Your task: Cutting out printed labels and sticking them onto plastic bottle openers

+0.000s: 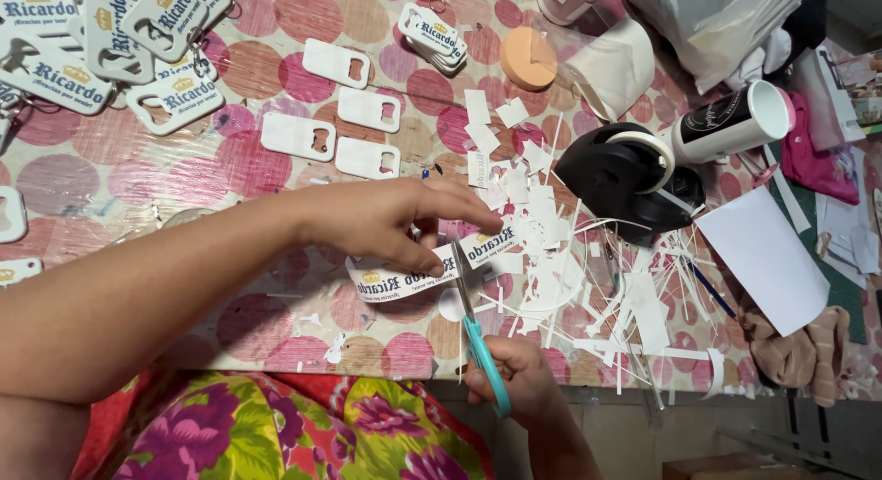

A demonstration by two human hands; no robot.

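Midway through trimming: left hand [386,218] pinching the printed paper strip [404,276] at table centre, right hand [514,379] at six o'clock gripping teal scissors [478,338], blades in the strip, offcuts [570,269] heaped at three o'clock, white blanks [335,112] waiting at eleven o'clock.

paper scraps [551,259] crowd right, tape dispenser [625,181] beyond

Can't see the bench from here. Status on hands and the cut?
Left hand pinches printed label strip. Right hand works teal scissors, blades across strip. Paper offcuts piled right of the cut.
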